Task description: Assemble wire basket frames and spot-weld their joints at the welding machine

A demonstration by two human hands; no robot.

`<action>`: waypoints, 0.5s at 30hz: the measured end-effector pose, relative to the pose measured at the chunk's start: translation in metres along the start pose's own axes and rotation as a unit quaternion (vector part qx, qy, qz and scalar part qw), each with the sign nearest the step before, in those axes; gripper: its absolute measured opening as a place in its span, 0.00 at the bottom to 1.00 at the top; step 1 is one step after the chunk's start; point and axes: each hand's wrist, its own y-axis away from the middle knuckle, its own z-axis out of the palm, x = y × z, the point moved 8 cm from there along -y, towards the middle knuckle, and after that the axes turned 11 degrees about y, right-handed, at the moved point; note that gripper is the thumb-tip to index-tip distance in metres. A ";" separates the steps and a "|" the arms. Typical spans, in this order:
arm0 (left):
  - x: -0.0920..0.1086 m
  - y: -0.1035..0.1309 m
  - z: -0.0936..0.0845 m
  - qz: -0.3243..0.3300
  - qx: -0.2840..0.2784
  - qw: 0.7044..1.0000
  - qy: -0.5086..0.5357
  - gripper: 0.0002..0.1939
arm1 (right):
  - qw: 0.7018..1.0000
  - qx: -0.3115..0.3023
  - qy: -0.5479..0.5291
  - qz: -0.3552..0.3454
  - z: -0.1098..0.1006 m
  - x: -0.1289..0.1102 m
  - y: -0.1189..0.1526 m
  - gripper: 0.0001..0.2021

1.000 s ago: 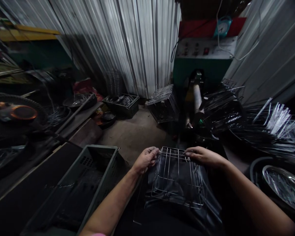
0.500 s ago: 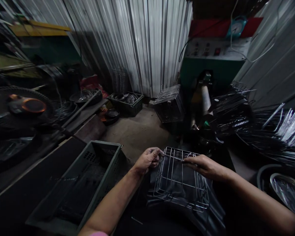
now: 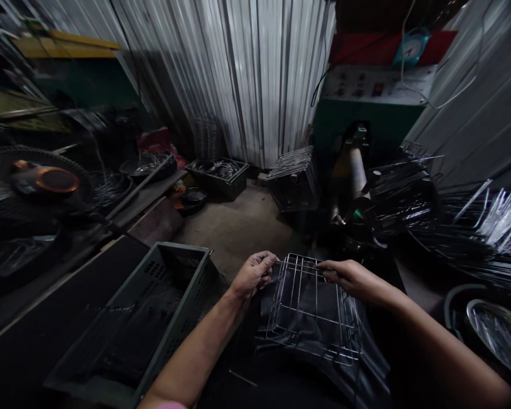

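Note:
A silvery wire rack (image 3: 317,307) of crossed bars rests on the dark cloth (image 3: 368,363) over my lap. Above its far end, a thin metal rod (image 3: 296,264) runs between my two hands. My left hand (image 3: 254,274) pinches the rod's left end just beyond the rack's corner. My right hand (image 3: 344,275) has its fingers closed on the right part, over the rack's far right corner; its fingertips are partly hidden. A short loose rod (image 3: 242,378) lies on the dark surface nearer to me.
To my left stands a green plastic crate (image 3: 183,307) with dark wire pieces inside. Ahead are a box of metal rings (image 3: 217,176) and a stack of wire racks (image 3: 293,179). A machine (image 3: 357,187), bundled metal rods (image 3: 500,221) and a round tub (image 3: 455,301) are at right.
Both hands have shifted slightly, and the right hand and rod sit a little higher over the rack's far end. The rack is nearly where it was.

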 end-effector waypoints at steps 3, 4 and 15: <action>0.009 0.000 -0.004 0.021 0.019 1.000 0.006 0.21 | 0.993 0.027 -0.101 0.057 -0.006 0.020 0.011 0.19; 0.014 -0.001 -0.006 0.031 0.023 0.999 0.010 0.20 | 0.986 0.042 -0.142 0.082 -0.006 0.026 0.016 0.20; 0.006 -0.020 0.006 0.032 0.033 0.998 0.047 0.20 | 0.836 0.326 -0.395 0.198 0.011 0.067 0.037 0.23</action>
